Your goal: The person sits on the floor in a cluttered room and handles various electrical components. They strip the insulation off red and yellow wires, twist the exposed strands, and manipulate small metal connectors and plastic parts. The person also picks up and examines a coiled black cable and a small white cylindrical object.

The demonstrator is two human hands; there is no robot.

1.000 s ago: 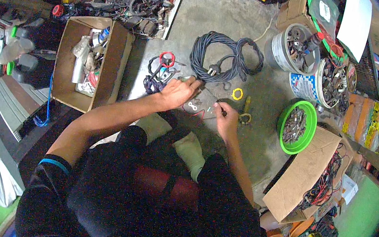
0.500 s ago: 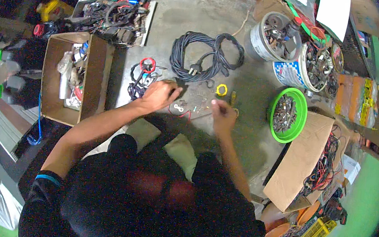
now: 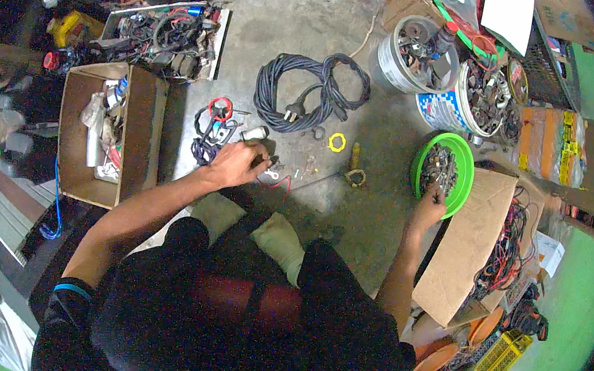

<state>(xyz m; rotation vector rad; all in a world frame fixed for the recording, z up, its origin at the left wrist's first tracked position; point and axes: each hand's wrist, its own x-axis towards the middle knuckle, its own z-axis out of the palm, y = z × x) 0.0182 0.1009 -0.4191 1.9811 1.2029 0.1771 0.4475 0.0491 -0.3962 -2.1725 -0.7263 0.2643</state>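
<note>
The right hand (image 3: 431,202) is held at the near rim of the green bowl (image 3: 469,164), its fingers bunched and pointed down at the small metal parts (image 3: 441,160) inside. Whether a part is gripped cannot be told, since the fingertips are not clearly shown. The left hand (image 3: 238,163) is held low over the floor (image 3: 390,115), well apart from the bowl, with fingers curled; a small dark thing (image 3: 274,159) is seen by its fingertips, but a grip on it cannot be confirmed. A small cylinder (image 3: 254,134) is placed just beyond the left hand, and a red wire (image 3: 285,185) just to its right. The step in hand is judged to be a pick from, or a drop into, the bowl. For the next move, a sure pinch or clean release would be called for, with the rim cleared.
</note>
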